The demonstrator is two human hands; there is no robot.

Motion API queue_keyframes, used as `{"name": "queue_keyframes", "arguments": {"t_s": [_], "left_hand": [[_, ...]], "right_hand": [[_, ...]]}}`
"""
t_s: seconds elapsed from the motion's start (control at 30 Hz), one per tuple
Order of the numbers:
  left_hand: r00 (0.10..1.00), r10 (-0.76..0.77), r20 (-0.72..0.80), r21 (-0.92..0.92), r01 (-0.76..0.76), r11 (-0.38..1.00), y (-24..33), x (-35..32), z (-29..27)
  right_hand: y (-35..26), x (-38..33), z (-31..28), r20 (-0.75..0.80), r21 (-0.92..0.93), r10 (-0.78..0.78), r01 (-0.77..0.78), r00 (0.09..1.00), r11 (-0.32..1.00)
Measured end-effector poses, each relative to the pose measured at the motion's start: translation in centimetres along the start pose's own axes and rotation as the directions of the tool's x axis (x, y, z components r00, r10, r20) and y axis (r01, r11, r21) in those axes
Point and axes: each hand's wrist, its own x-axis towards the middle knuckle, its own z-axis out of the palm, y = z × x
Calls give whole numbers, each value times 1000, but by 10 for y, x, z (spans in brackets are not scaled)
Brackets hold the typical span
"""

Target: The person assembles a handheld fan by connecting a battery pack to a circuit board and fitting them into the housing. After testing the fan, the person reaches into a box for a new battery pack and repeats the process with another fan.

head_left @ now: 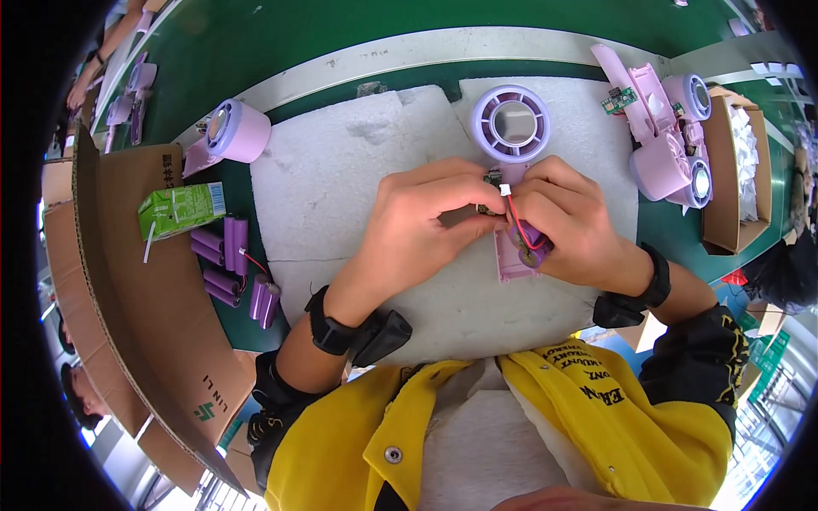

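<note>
My left hand point(419, 223) was nearly closed, thumb and fingers pinching the green circuit board point(492, 178) above the pink fan housing point(509, 264). My right hand point(573, 223) was curled around the purple battery pack point(534, 247); its red lead point(516, 223) ran to a white connector point(505, 190) beside the board. The housing lay on white foam sheets point(341, 187), fan head point(513, 123) away from me.

Circuit board point(492, 178) partly covered by left hand point(430, 213); battery pack point(538, 238) partly masked by right hand point(575, 217). Pink handle point(509, 266) mostly obscured beneath both hands. Co-worker's arm point(106, 51), beyond left hand, cut off at view's edge.
</note>
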Motion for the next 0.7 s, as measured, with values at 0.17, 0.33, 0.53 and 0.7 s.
{"name": "queue_keyframes", "arguments": {"t_s": [0.17, 0.33, 0.53, 0.7], "left_hand": [[1000, -5, 7, 51, 4, 999, 3, -2, -1], [999, -37, 7, -41, 37, 998, 0, 0, -2], [995, -94, 47, -138, 99, 986, -3, -3, -5], [967, -193, 165, -272, 233, 933, 3, -4, -11]], "right_hand": [[-1, -1, -3, 36, 2, -7, 7, 999, 1000], [2, -4, -2, -73, 221, 77, -60, 994, 973], [5, -4, -17, -64, 315, 36, -14, 997, 949], [7, -3, -17, 11, 156, -81, 79, 997, 985]]}}
